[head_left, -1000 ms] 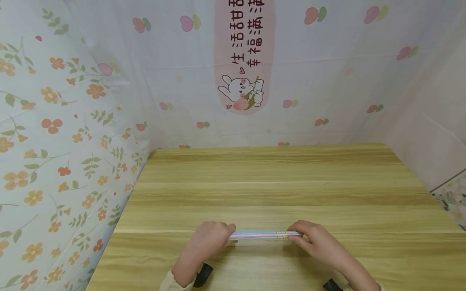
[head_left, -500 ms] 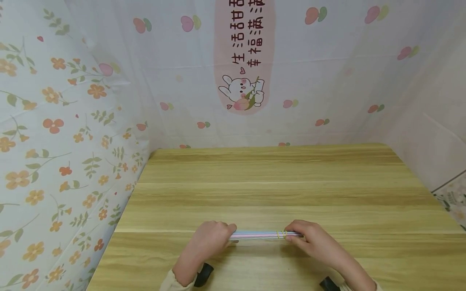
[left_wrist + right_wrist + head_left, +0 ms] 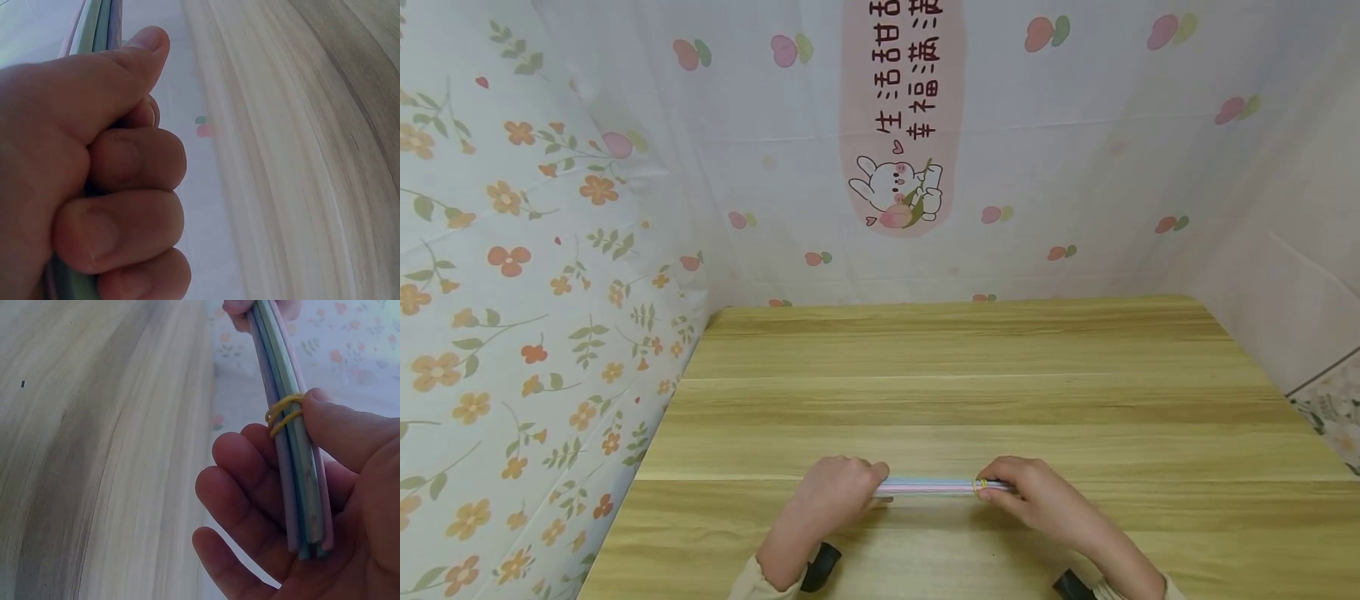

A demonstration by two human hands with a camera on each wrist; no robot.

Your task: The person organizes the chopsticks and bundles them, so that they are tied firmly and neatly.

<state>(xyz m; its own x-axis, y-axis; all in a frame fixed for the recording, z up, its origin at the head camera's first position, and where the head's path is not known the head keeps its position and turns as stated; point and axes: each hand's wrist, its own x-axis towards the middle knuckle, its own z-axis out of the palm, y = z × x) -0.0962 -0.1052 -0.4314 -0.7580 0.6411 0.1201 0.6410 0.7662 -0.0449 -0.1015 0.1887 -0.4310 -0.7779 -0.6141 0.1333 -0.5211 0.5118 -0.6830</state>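
Bundle of pastel sticks [image 3: 928, 487] lies crosswise above the table [image 3: 940, 375] — left hand [image 3: 842, 492] clenched round one end, right hand [image 3: 1030, 493] pinching near the other, thumb at the yellow band [image 3: 282, 404]. Step, probably: working the band; next calls for steady left grip. Left end hidden — stick count unclear.

Cream sleeves [image 3: 756, 587] show; a curved black piece [image 3: 821, 568] beside each.
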